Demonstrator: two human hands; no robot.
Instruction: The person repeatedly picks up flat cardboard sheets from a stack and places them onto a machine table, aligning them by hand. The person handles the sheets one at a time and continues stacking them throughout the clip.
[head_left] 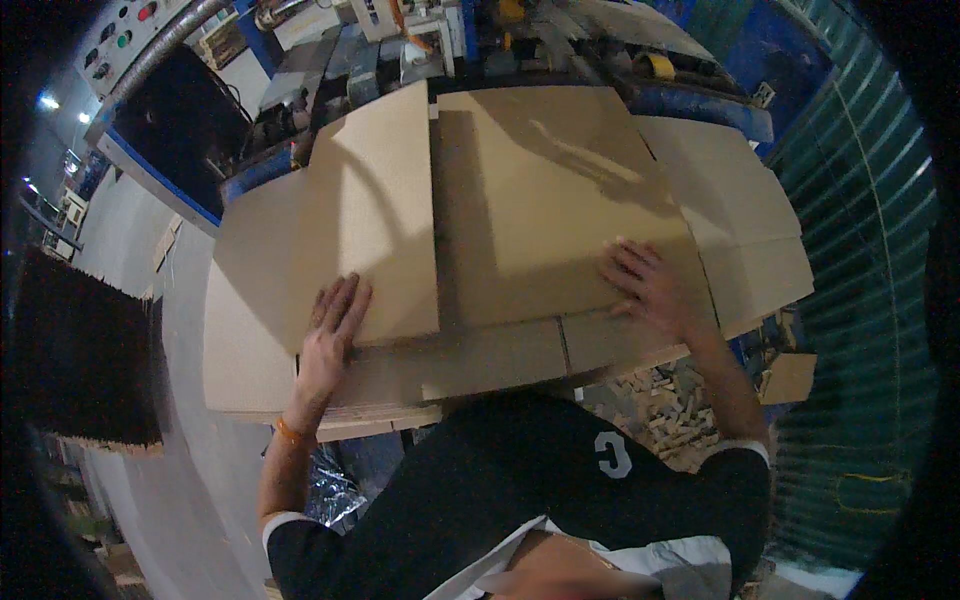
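Observation:
My left hand [335,325] lies flat on the near end of a narrow brown cardboard panel [385,220], its fingers stretched out. My right hand [655,285] rests with spread, slightly blurred fingers near the right near corner of a wider cardboard panel [560,200]. A dark gap runs between the two panels. Beneath them, further cardboard sheets [490,365] form a stack, with creased flaps reaching out to the left and right. Neither hand grips an edge.
Beyond the cardboard stands a machine [440,60] with blue parts and rollers. A control panel [125,40] with buttons is at the far left. Cardboard scraps [665,405] lie on the floor below the right forearm. Green corrugated sheeting [860,270] borders the right side.

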